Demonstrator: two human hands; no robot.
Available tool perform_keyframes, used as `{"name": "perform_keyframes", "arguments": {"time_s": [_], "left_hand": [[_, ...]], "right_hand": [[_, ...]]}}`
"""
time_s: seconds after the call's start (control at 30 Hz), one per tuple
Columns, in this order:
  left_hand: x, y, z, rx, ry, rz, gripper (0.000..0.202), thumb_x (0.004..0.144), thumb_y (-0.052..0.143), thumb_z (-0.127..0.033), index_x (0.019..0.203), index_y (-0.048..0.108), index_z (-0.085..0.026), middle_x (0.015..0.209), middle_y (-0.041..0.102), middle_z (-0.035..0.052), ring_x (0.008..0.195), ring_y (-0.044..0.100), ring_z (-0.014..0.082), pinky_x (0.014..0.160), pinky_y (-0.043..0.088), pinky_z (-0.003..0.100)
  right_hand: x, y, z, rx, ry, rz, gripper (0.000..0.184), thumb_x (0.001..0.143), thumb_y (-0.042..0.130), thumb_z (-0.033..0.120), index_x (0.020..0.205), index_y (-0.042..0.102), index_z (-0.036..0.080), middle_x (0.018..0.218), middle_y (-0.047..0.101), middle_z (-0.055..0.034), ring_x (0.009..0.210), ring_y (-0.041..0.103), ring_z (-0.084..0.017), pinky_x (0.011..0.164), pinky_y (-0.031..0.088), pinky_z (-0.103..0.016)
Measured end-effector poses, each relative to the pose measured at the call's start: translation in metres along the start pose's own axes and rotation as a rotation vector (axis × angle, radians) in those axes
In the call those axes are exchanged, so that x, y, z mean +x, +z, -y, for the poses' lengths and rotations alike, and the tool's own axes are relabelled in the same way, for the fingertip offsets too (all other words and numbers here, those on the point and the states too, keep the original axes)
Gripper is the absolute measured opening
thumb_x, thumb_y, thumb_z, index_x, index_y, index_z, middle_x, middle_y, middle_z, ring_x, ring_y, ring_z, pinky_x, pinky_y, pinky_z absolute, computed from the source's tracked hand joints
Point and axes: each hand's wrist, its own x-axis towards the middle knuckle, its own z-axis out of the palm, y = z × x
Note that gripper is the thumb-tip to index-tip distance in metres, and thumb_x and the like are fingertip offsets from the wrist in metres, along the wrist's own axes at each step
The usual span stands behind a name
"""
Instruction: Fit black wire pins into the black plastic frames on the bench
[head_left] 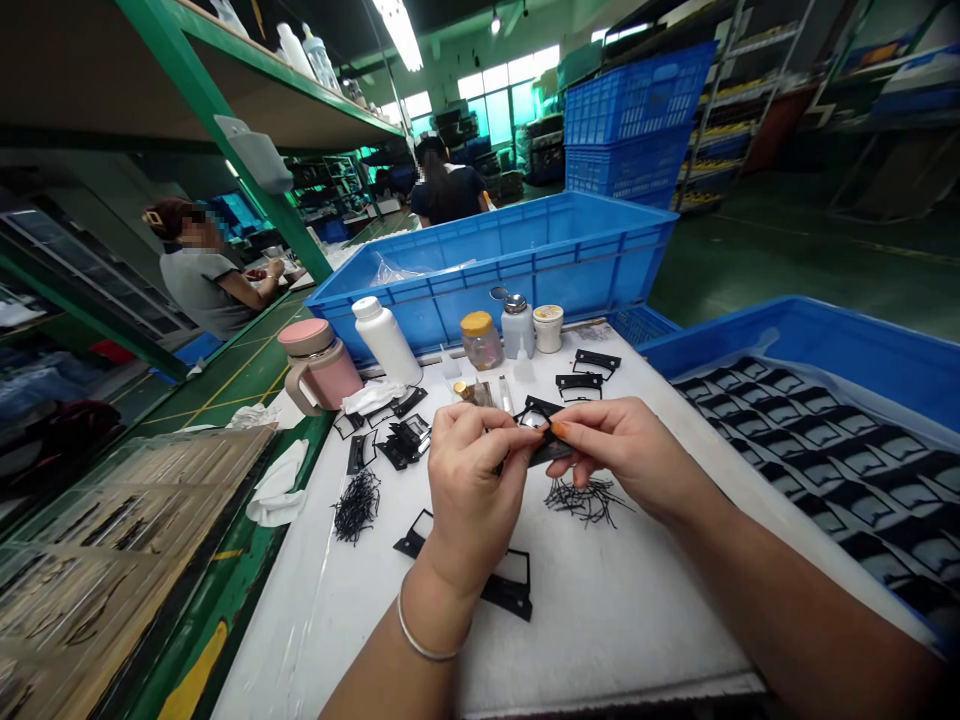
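Note:
Over the white work surface (pixel 622 610), my left hand (pixel 476 480) and my right hand (pixel 630 450) meet fingertip to fingertip. Both are closed in a pinch on a black frame with a clear window (pixel 534 418), partly covered by the fingers. Beneath my right hand lies a loose pile of short black strips (pixel 586 503). Another dark pile of strips (pixel 357 506) is left of my left hand. A similar black frame piece (pixel 510 595) lies partly behind my left wrist. More black frames (pixel 405 440) are heaped to the left, and two single frames (pixel 581 387) lie farther back.
A pink mug (pixel 321 365), white bottle (pixel 388 340), yellow-lidded jar (pixel 481 340), pump bottle (pixel 517 328) and white tub (pixel 548 330) line the back. Behind them is a large blue crate (pixel 487 260). At right, a blue bin (pixel 847 335) holds rows of frames. Two people sit beyond.

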Motion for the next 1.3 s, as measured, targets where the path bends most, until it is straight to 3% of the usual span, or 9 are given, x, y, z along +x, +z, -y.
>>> {"name": "perform_keyframes", "arguments": {"time_s": [0.8,0.97,1.13,1.3], "left_hand": [[0.0004,0.0005,0.0002,0.044,0.08,-0.026,0.012,0.084,0.068,-0.01,0.084,0.072,-0.021,0.083,0.063,0.0023,0.084,0.048,0.017,0.088,0.044,0.037],[-0.0006,0.0006,0.0021,0.058,0.083,-0.029,0.013,0.083,0.068,-0.009,0.086,0.072,-0.021,0.083,0.062,0.0018,0.085,0.049,0.0167,0.09,0.043,0.037],[-0.0011,0.0016,0.0032,0.05,0.088,-0.026,0.013,0.082,0.069,-0.008,0.084,0.072,-0.021,0.083,0.062,0.0013,0.084,0.049,0.0165,0.09,0.042,0.036],[0.0004,-0.0003,0.0016,0.006,-0.036,-0.043,0.016,0.081,0.073,-0.014,0.096,0.07,-0.02,0.092,0.06,0.0033,0.091,0.053,0.0177,0.085,0.044,0.033]], "right_hand": [[-0.0013,0.0002,0.003,0.033,0.001,0.003,0.026,0.082,0.07,0.039,0.081,0.07,0.013,0.071,0.071,-0.0056,0.052,0.064,-0.011,0.049,0.052,-0.018],[-0.0014,-0.0005,0.0021,0.027,-0.037,0.039,0.024,0.08,0.072,0.036,0.086,0.071,0.012,0.073,0.07,-0.0055,0.062,0.067,-0.014,0.051,0.053,-0.018],[-0.0019,-0.0007,0.0014,-0.018,-0.075,0.03,0.024,0.081,0.072,0.036,0.083,0.071,0.012,0.068,0.069,-0.0044,0.058,0.066,-0.012,0.051,0.052,-0.017],[-0.003,-0.0022,0.003,-0.033,-0.105,-0.006,0.025,0.083,0.071,0.037,0.082,0.07,0.012,0.067,0.069,-0.0048,0.058,0.065,-0.012,0.051,0.05,-0.017]]}}
